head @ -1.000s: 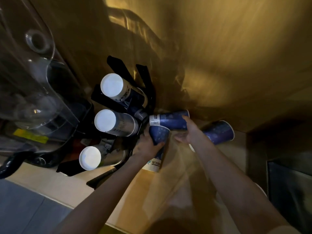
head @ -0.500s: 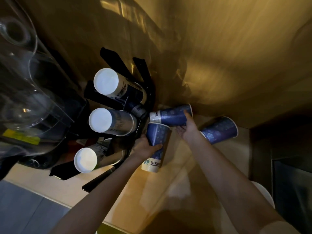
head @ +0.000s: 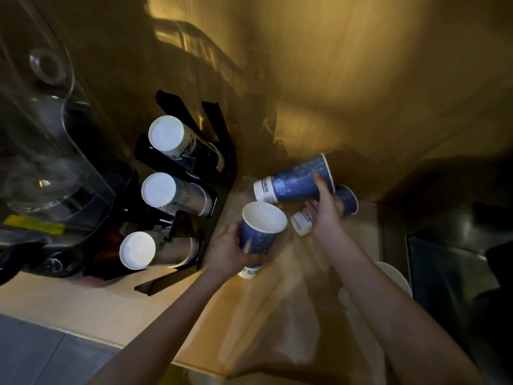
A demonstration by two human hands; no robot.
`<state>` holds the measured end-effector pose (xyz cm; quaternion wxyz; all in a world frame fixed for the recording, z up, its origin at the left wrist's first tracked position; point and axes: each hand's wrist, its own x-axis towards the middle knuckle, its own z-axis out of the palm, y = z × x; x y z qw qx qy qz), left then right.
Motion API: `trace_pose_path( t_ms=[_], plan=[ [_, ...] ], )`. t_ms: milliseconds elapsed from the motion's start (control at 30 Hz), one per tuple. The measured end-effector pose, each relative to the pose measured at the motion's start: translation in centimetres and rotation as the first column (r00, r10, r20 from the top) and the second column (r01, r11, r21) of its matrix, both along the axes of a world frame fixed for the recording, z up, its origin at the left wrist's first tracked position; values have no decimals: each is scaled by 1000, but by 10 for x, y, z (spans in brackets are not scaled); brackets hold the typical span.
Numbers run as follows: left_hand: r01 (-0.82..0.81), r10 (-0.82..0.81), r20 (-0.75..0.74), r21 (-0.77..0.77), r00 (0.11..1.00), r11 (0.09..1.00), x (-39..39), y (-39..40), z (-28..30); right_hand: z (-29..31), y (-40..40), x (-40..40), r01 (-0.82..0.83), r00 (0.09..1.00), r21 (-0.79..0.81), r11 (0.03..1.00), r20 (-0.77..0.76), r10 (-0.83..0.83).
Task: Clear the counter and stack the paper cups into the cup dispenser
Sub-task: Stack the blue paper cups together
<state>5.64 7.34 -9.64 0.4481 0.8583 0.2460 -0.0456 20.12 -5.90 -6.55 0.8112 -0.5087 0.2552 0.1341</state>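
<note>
Three cup stacks sit in the black cup dispenser (head: 222, 162) at left, white bases facing the camera: top stack (head: 177, 140), middle stack (head: 172, 194), bottom stack (head: 151, 252). A clear plastic machine housing (head: 41, 134) stands further left, with a yellow label (head: 33, 225) on its lower edge. All of it is on the wooden counter (head: 111, 307).

Left hand (head: 230, 251) is wrapped around an upright blue paper cup (head: 259, 232), mouth open toward the camera, white inside; thumb on the left wall, fingers under the lower part. Cup is just right of the dispenser.

Right hand (head: 324, 212) grips a second blue cup (head: 294, 182) lying sideways, white base pointing left, rim toward the wall; index finger over its side. A third blue cup (head: 345, 200) lies behind that hand, tipped over, mostly hidden. A small white cup (head: 301, 222) is just beside the palm; can't tell whether the hand holds it.

Far right: a white round object (head: 394, 276), partly visible at the counter edge, next to a dark recess (head: 444, 273).
</note>
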Motion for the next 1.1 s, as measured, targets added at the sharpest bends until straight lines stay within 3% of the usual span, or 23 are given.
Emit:
trace_pose_path(
  t_ms=[200,367,567,700,967,1100],
  plan=[
    [21,-17,149,-21,989,1000,-15,-16,-4,37,-30,-24,1,956,-149,989,289,43],
    [46,-40,161,-35,986,998,-26,-26,-7,74,-42,-52,-6,827,-312,950,533,180],
    [78,-70,115,-68,991,995,-31,-26,-13,87,-49,-88,-29,673,-479,877,640,372],
    [103,-97,90,-63,991,993,-28,-24,-11,77,-46,-108,-32,597,-637,770,606,526],
    [126,-125,93,-1,988,992,-29,-23,-14,30,-52,-132,-156,503,-861,484,352,789],
    [119,-119,93,2,988,993,-28,-25,-11,11,-53,-131,-107,437,-959,261,190,879]
  ],
)
